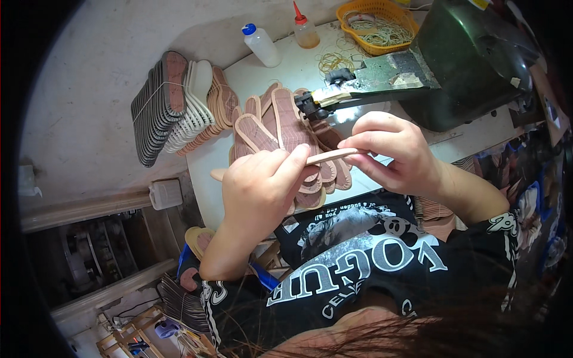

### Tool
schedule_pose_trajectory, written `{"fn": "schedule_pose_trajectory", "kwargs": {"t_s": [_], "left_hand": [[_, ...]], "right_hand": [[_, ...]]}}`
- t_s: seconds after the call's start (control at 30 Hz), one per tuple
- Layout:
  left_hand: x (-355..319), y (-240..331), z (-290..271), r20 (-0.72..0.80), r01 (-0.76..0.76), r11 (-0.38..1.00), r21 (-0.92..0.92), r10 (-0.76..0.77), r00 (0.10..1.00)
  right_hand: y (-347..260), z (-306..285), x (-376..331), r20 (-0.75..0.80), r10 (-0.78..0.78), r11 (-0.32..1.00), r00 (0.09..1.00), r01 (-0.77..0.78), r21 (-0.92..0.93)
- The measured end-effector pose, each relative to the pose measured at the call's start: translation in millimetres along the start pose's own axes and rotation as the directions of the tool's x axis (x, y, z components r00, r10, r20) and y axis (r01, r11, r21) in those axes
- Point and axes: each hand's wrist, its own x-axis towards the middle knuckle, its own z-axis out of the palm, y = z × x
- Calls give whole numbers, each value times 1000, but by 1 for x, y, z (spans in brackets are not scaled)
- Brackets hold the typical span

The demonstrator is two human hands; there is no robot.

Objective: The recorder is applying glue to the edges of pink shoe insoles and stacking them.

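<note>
An insole (331, 156), pale-edged and seen nearly edge-on, is held level between my two hands over the table. My left hand (259, 185) wraps round one end, its thumb along the top. At the other end, my right hand (394, 152) pinches the insole between thumb and fingers. Behind and below it lies a loose pile of brownish-pink insoles (283, 116) with beige bound edges. Close behind my right hand is the head of a dark green sewing machine (477, 65), with a lit patch under its arm.
Bundles of dark insoles (158, 107), white insoles (194, 98) and brown insoles (222, 101) stand at the table's left. At the back are a blue-capped bottle (262, 46), a red-tipped bottle (306, 37) and a yellow basket (344, 17) of bands. Loose bands (336, 62) lie nearby.
</note>
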Motion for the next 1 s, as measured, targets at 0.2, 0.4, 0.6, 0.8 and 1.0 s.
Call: {"fn": "schedule_pose_trajectory", "kwargs": {"t_s": [0.2,0.4,0.6,0.8,1.0], "left_hand": [[22,-24,1,-9,-172,977,128,175,985],[70,-55,-7,175,-181,950,256,138,975],[132,-128,25,559,193,954,-227,-35,829],[182,-138,57,734,345,850,-398,69,676],[205,-145,65,735,312,880,-358,60,676]], "right_hand": [[14,15,-12,127,255,935,959,-278,222],[16,57,-25,285,630,183,723,-495,850],[26,99,-11,223,590,54,776,-313,948],[38,95,7,182,666,75,724,-308,948],[44,78,22,232,777,19,585,-390,921]]}}
